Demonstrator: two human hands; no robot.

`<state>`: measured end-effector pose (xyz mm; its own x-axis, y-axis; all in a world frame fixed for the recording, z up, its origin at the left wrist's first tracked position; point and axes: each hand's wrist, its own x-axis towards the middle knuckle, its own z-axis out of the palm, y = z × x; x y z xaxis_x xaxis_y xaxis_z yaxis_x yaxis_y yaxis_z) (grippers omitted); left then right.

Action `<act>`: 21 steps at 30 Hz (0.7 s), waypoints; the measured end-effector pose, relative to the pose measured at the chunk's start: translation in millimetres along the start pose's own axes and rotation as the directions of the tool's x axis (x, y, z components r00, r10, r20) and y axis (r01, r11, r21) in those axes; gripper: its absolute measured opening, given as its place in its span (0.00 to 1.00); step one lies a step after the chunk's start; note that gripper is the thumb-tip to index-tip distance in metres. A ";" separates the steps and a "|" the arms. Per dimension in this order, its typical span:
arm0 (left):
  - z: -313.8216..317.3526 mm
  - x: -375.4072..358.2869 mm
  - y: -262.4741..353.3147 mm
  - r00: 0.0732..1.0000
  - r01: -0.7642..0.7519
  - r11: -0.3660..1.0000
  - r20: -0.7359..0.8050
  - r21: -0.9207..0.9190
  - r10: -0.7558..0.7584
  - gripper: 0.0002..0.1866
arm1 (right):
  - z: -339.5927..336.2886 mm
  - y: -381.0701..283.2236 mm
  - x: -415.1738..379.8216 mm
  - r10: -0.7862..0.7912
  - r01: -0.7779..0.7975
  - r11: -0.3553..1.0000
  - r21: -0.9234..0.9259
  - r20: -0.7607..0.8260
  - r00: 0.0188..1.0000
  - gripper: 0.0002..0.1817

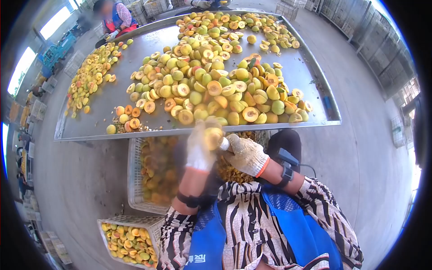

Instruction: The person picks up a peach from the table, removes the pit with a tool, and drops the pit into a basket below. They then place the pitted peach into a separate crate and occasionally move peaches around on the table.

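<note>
My left hand (199, 146), in a white knit glove and smeared by motion, is closed around a yellow peach (213, 138) just past the near edge of the table. My right hand (247, 154), gloved too, grips a small tool with a white end (224, 144) that meets the peach's right side. What the tool's tip looks like is hidden. Beyond my hands, a large heap of halved and whole peaches (198, 85) covers the middle of the metal table (148, 38). Several halves show brown pit hollows.
A white crate (135, 180) of peaches stands below the table, left of my knees. Lower left is another full crate (130, 220). Pits (236, 170) lie beneath my hands. A raised rim (310, 123) edges the table. A co-worker (118, 20) sits at its far left corner.
</note>
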<state>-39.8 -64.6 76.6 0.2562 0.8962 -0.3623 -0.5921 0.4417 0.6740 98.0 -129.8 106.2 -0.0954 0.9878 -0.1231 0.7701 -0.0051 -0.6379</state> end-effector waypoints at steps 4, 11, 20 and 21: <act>2.6 -0.9 -5.6 0.999 -0.018 1.000 -0.031 0.013 0.019 0.24 | -4.3 -4.0 -6.3 0.027 -0.024 0.999 -0.049 0.061 0.998 0.21; -2.1 5.0 -26.3 0.991 -0.042 0.992 -0.118 0.115 0.056 0.25 | 8.4 8.6 -12.5 0.062 -0.062 0.998 -0.001 0.078 0.995 0.13; -2.8 4.0 -36.9 0.994 0.019 0.983 -0.113 0.182 0.002 0.27 | 18.4 24.7 -22.4 0.096 -0.103 0.990 0.096 0.076 0.993 0.13; -1.5 2.9 -36.9 0.995 0.022 0.987 -0.100 0.160 -0.006 0.27 | 22.2 27.6 -24.4 0.085 -0.088 0.987 0.131 0.032 0.996 0.13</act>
<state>-18.3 -78.3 49.7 0.1815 0.8850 -0.4287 -0.4561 0.4620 0.7606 107.5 -157.5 74.8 -0.0501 0.9783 -0.2009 0.6861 -0.1125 -0.7188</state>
